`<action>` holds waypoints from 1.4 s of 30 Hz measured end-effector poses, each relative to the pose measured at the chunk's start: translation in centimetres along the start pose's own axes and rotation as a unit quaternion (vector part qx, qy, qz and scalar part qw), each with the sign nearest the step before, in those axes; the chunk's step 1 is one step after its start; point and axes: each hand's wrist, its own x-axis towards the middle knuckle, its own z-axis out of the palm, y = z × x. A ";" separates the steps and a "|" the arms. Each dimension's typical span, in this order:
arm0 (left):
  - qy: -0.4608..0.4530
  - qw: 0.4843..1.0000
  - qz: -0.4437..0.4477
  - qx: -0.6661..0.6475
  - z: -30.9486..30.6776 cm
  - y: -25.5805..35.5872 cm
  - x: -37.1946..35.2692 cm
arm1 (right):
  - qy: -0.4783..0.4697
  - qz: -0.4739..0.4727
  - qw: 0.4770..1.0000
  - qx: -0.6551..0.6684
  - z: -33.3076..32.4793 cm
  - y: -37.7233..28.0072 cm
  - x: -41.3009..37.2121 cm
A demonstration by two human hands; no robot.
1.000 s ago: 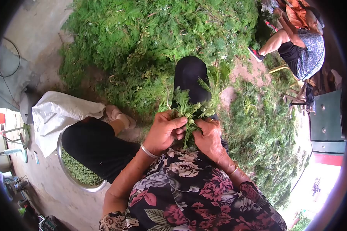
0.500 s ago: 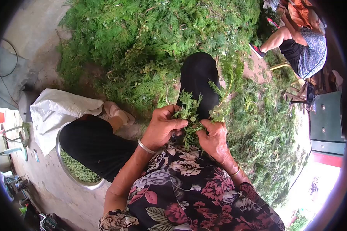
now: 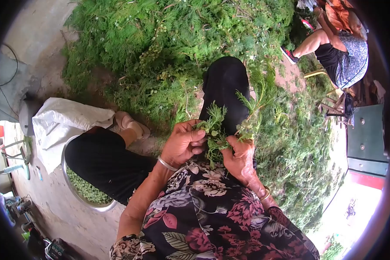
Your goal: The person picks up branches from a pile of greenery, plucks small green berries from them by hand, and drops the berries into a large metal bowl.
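Note:
My left hand (image 3: 183, 144) pinches the leafy part of a conifer sprig (image 3: 216, 119) in front of my lap, thumb against curled fingers. My right hand (image 3: 240, 159) is closed on a stem of the same greenery, and a longer feathery tip rises above its fingers. Small pale green cones show among the leaves near both hands. Where the stems join is hidden by fingers and foliage. Beside my bent left leg sits a round metal basin (image 3: 103, 209), partly covered by the leg, with many small green pieces (image 3: 87, 189) inside.
A big heap of cut conifer branches (image 3: 160, 39) covers the floor ahead and to the right. A white sack (image 3: 69, 125) lies by the basin. Another person (image 3: 342, 52) sits at the upper right, near a wooden stool (image 3: 332, 108) and a green panel (image 3: 366, 134).
My left fingers have shifted slightly on the sprig, with the thumb a little higher and the lower fingers more visible. My right hand keeps its hold, hardly moved.

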 end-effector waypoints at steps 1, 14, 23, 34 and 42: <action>0.000 1.000 -0.001 0.000 0.1 -0.1 0.0 | 0.009 -0.004 1.000 -0.001 0.0 0.0 0.0; 0.107 0.939 0.091 0.313 1.5 0.1 -0.5 | 0.033 -0.042 0.999 0.009 0.2 0.0 -0.1; 0.133 0.978 0.069 0.142 2.5 0.3 -0.9 | 0.045 -0.093 0.995 -0.007 0.0 -0.7 0.1; 0.133 0.977 0.136 -0.092 -3.6 4.6 -3.9 | 0.036 -0.005 0.999 0.014 0.1 0.5 -0.4; 0.042 0.986 0.158 0.022 -3.2 5.5 -4.0 | 0.054 -0.047 0.997 -0.027 0.4 0.3 -0.3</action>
